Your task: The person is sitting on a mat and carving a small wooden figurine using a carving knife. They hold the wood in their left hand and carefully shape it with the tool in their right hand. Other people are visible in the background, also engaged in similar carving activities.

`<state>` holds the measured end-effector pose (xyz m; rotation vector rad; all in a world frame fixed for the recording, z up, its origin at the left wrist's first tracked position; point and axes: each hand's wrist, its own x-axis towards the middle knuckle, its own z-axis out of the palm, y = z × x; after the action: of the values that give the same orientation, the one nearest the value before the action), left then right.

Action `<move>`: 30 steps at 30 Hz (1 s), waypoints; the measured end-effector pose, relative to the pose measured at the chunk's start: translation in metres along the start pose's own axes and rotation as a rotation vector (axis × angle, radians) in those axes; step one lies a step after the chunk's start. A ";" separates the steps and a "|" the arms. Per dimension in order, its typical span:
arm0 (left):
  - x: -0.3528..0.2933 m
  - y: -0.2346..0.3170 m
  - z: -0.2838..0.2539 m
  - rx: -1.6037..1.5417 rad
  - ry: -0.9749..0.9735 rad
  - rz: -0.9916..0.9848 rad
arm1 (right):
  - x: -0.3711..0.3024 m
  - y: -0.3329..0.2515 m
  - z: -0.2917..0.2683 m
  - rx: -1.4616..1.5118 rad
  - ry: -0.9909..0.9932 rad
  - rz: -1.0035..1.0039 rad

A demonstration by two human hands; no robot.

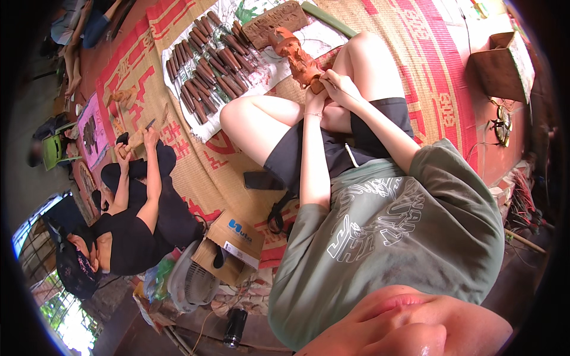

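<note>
Between my bent knees, a reddish-brown carved wooden figure (301,64) leans away from me, its round base toward my lap. My left hand (314,102) is closed around the base end. Close beside it, my right hand (339,88) is closed with its fingertips at the base; what it pinches is too small to make out. Beyond my left knee, many wood-handled carving tools (208,68) lie in rows on a white cloth (209,129). A carved wooden block (274,25) rests at the far side, by the figure's top.
A patterned red and straw mat (196,169) spreads under me. To the left, a seated person (127,231) in black works a pale wood piece (135,140). A cardboard box (228,243), a fan (193,282) and a dark phone (263,180) lie left; a wooden box (502,68) stands right.
</note>
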<state>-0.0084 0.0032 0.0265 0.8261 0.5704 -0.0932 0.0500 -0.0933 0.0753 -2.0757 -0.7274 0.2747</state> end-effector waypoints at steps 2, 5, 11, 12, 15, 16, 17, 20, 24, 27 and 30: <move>0.001 0.000 -0.003 0.008 0.039 -0.020 | 0.003 0.004 0.004 -0.033 0.039 -0.040; 0.001 0.003 -0.007 0.005 0.012 -0.071 | 0.009 -0.010 -0.010 0.040 0.079 0.004; 0.000 0.005 0.000 -0.062 0.054 -0.047 | 0.009 -0.004 -0.004 0.053 0.070 -0.006; 0.000 0.006 -0.001 -0.061 0.055 -0.048 | 0.009 -0.005 -0.003 0.066 0.075 -0.012; 0.002 0.003 -0.003 -0.054 0.059 -0.048 | 0.009 -0.003 -0.002 0.062 0.068 -0.037; 0.003 0.003 -0.003 -0.046 0.060 -0.046 | 0.009 -0.002 -0.002 0.055 0.077 -0.037; 0.003 0.002 -0.003 -0.038 0.061 -0.043 | 0.008 -0.001 -0.001 0.048 0.086 -0.037; 0.007 -0.004 -0.003 -0.066 0.045 0.013 | 0.006 -0.004 0.003 0.019 0.100 -0.048; 0.008 -0.007 -0.006 -0.113 0.061 -0.010 | -0.004 0.001 0.010 -0.063 0.031 -0.085; 0.002 0.001 0.000 -0.126 0.037 -0.004 | 0.005 -0.009 -0.003 0.042 0.058 -0.057; 0.000 0.001 0.000 -0.110 0.036 -0.014 | 0.005 -0.007 -0.004 0.034 0.026 0.018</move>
<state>-0.0080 0.0040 0.0267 0.7183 0.6100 -0.0596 0.0524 -0.0900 0.0835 -2.0508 -0.6838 0.2683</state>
